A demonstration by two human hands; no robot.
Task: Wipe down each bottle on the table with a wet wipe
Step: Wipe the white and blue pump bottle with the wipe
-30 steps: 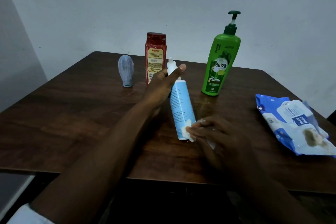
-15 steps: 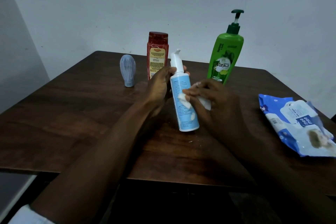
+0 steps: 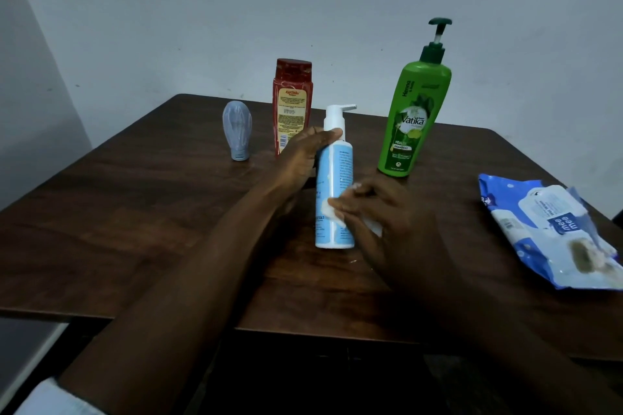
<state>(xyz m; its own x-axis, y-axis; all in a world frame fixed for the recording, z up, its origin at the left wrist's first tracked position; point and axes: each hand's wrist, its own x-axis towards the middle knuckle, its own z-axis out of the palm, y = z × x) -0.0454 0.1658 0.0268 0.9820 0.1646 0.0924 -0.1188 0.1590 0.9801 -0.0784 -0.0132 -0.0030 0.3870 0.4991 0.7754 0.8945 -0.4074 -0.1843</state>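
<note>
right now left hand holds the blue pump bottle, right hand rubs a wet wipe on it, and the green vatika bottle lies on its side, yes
No: the head view shows the green Vatika shampoo bottle standing upright. Left hand holding the blue pump bottle and right hand rubbing the wet wipe on it are correct.

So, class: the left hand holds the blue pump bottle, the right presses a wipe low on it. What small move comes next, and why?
Probably slide the wipe up the bottle toward the pump: the right hand presses it on the lower half, the left hand grips the neck, steadying it.
</note>
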